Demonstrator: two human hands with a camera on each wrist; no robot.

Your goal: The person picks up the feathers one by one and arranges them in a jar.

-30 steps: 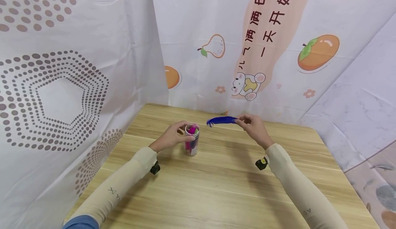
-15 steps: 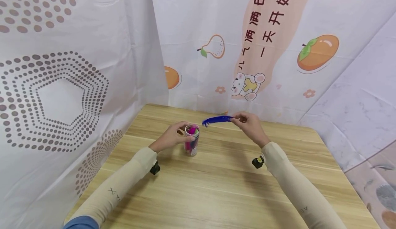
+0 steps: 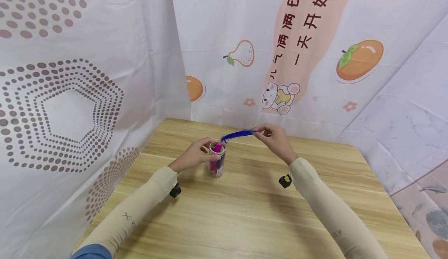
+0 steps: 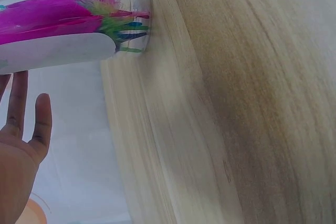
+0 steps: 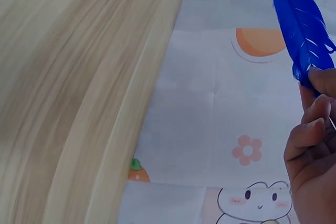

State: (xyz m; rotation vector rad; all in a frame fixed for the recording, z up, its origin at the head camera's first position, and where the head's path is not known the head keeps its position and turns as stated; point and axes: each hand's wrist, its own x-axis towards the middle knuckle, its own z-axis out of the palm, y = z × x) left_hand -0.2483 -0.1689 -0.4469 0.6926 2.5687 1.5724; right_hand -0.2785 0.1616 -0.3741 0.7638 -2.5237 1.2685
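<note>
A clear jar (image 3: 217, 169) stands upright on the wooden table, with magenta, green and dark feathers inside. My left hand (image 3: 193, 154) holds it from the left, thumb in front and fingers behind. In the left wrist view the jar (image 4: 131, 3) shows several coloured quill ends near its bottom, and part of the left hand (image 4: 18, 171) lies below it. A blue feather (image 3: 239, 134) is pinched between the thumb and fingers of my right hand (image 3: 276, 139). Its fluffy end hangs at the jar's mouth; whether they touch I cannot tell. The right wrist view shows this feather (image 5: 299, 19) close up.
The wooden table (image 3: 224, 220) reaches back to a white curtain (image 3: 217, 18) with fruit prints. Another curtain (image 3: 147, 76) with dot patterns hangs along the left side. A black wrist camera (image 3: 285, 181) sits under the right forearm, and a second camera (image 3: 175, 190) under the left.
My right hand has moved left with the blue feather, bringing its fluffy end from right of the jar to the jar's mouth. The left hand and the jar have stayed in place.
</note>
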